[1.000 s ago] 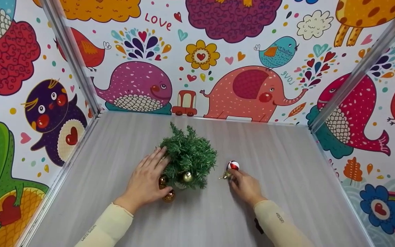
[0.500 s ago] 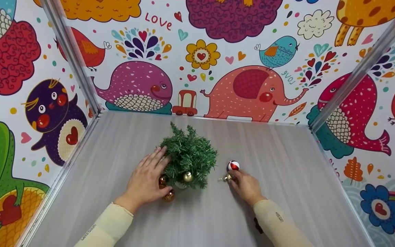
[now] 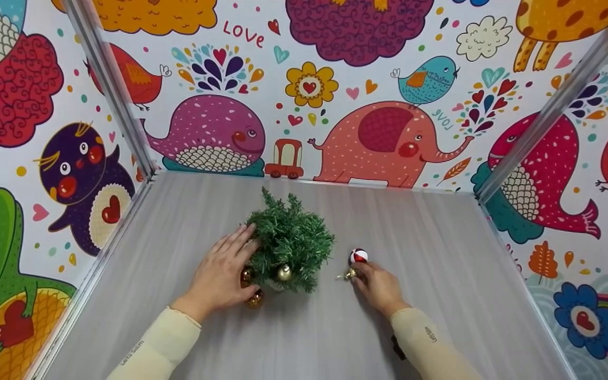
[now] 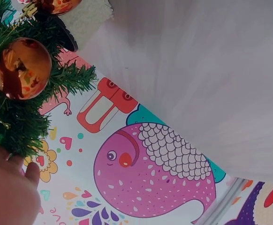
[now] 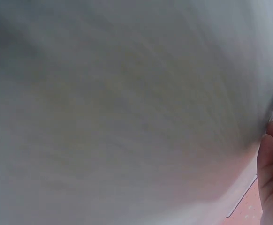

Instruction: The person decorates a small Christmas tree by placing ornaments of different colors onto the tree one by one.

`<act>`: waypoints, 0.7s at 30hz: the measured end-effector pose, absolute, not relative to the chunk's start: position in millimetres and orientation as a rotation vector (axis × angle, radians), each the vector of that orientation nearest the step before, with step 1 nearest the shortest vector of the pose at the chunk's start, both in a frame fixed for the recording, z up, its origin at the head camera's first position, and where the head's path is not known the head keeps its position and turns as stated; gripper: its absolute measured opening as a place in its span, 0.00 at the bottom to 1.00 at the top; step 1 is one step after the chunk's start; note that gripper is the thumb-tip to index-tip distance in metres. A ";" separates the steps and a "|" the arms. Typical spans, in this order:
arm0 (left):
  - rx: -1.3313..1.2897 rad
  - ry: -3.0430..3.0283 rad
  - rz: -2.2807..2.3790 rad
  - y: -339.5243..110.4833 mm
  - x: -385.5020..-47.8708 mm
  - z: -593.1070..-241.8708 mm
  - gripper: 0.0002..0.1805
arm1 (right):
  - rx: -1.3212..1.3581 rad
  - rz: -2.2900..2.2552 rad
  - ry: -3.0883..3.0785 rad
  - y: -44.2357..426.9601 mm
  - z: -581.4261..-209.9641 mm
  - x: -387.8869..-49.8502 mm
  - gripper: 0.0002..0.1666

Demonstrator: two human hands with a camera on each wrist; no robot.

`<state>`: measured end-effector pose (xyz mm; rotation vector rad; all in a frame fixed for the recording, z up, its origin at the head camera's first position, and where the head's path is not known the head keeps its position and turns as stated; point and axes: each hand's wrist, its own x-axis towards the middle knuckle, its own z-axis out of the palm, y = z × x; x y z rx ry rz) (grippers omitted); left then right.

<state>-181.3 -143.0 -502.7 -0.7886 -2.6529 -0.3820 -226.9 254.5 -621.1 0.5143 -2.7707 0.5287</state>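
A small green artificial Christmas tree (image 3: 296, 237) stands mid-table, with a gold ball (image 3: 284, 273) on its front. Two shiny copper-coloured baubles, one of them the lower bauble (image 3: 254, 299), hang at its left; in the left wrist view a copper bauble (image 4: 23, 69) shows among the branches. My left hand (image 3: 219, 274) holds the tree's left side, fingertips among the branches and thumb by the baubles. To the tree's right, my right hand (image 3: 380, 287) pinches a small gold ornament (image 3: 350, 274) low over the table. A red-and-white ball (image 3: 358, 256) touches or nearly touches those fingers.
The grey wood-grain table (image 3: 304, 343) is enclosed by walls with cartoon prints, such as an elephant (image 3: 383, 148) at the back. Metal corner posts, including the right post (image 3: 541, 105), stand at the back corners.
My left hand has shifted slightly left, and the tree's lower part with its baubles has moved along. The gold ornament has turned a little in my right fingers.
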 end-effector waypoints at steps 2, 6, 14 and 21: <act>-0.798 -2.659 -0.383 -144.1 -182.2 -501.4 0.49 | 0.516 0.530 -2.767 254.6 -620.6 -226.4 0.18; -0.820 -2.664 -0.383 -146.0 -184.0 -499.0 0.48 | 0.518 0.543 -2.760 254.4 -619.7 -225.2 0.17; -0.852 -2.673 -0.373 -150.6 -188.1 -497.6 0.48 | 0.526 0.530 -2.763 255.4 -620.3 -224.8 0.17; -0.880 -2.656 -0.394 -153.7 -192.5 -497.1 0.47 | 0.528 0.526 -2.755 256.5 -622.4 -225.4 0.17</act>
